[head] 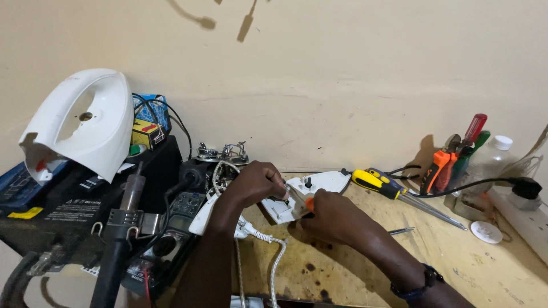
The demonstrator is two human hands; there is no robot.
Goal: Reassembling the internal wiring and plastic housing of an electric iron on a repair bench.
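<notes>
Both hands meet over the white iron base (311,191), which lies flat on the stained wooden bench (456,256), and everything here reads off that base. The left hand (257,181) curls over its near-left edge, fingers pressed together and pinning it down. The right hand (330,215) comes in from the front, fingers closed around an orange-handled tool (302,204) whose metal tip sits at the base's rear end; whether it is a plier or a cutter is hard to tell. A white braided power cord (268,239) trails off the base toward the viewer. Just right of the base lies a yellow-handled screwdriver (377,183), with a rack of pliers and screwdrivers (456,154) farther right. Left of the base sits a multimeter (174,228), a soldering gun (123,228), and above them the white iron shell (85,122). The risk: if the tool slips off the small fitting, it could jab the left fingers, which lie right beside the tip, or crack the plastic.
</notes>
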